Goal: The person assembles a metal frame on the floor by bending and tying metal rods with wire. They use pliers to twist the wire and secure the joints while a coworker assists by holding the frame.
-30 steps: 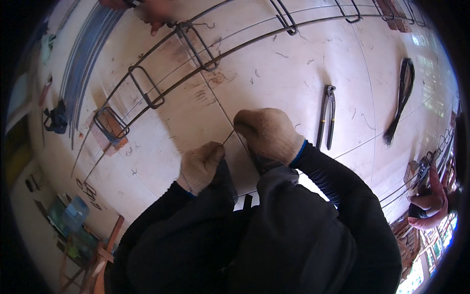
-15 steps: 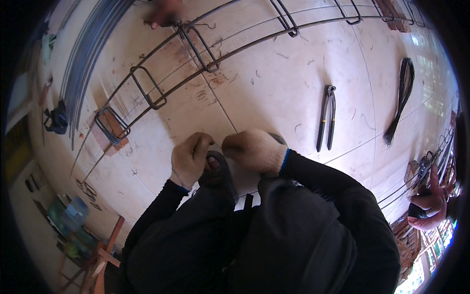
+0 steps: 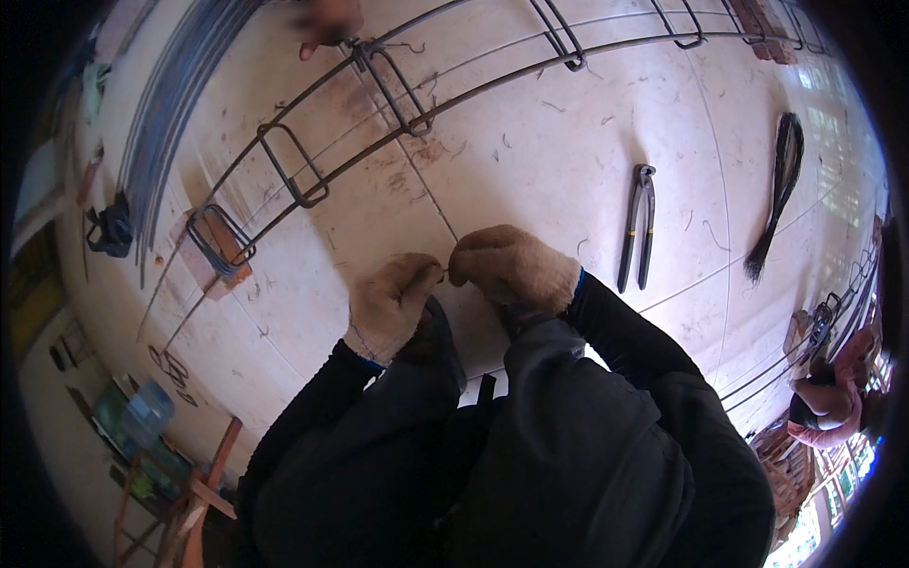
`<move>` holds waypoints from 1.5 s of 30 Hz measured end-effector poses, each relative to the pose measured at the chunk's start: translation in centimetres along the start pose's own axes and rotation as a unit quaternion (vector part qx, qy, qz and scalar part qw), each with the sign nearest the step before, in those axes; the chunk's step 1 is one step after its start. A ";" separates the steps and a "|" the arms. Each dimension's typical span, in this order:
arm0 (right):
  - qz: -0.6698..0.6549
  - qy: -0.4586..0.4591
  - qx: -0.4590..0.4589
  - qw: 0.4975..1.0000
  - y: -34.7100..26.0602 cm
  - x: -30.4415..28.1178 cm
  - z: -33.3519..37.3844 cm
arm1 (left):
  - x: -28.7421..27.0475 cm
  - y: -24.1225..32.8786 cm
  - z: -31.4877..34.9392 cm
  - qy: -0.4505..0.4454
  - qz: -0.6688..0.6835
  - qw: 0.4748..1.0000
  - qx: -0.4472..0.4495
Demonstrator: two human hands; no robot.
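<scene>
The person's left hand [image 3: 386, 305] and right hand [image 3: 511, 265] wear 2 cream knitted gloves [image 3: 540, 276] with blue edges. They are close together, low over the pale tiled floor [image 3: 549, 151]. Each hand has its thumb and finger pinched closed on a thin dark wire [image 3: 445, 275]; just a little bit shows between the 2 hands. To the right lie metal pincers [image 3: 630, 237] with 2 long black handles, and past them a bundle of black wire [image 3: 776, 213]. Ahead is a long dark steel frame [image 3: 417, 125] with bent loops. Another person's hand [image 3: 335, 17] is near it.
</scene>
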State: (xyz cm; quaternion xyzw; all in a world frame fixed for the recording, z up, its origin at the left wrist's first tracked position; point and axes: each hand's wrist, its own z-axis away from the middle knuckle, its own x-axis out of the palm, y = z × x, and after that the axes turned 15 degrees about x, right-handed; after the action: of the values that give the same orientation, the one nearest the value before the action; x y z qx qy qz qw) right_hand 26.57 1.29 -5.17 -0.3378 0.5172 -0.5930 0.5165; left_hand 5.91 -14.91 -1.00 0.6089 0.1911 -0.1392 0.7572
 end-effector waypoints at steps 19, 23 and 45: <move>0.122 0.258 0.269 0.920 -1.9 -3.8 0.2 | -0.8 -1.5 0.0 -0.001 0.067 0.992 -0.104; -0.022 0.348 0.239 0.906 -7.3 -1.7 -0.7 | -0.5 -0.2 -0.6 -0.003 0.102 0.984 -0.145; 0.100 -0.047 0.146 0.983 -1.5 4.1 -1.4 | 0.2 -1.9 -0.6 0.037 0.030 0.999 -0.022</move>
State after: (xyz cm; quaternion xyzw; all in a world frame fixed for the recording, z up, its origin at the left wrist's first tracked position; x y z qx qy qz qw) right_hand 23.88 -2.37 -4.63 -0.2328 0.4314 -0.5906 0.6410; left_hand 5.15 -14.79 -2.84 0.6023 0.2041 -0.0895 0.7665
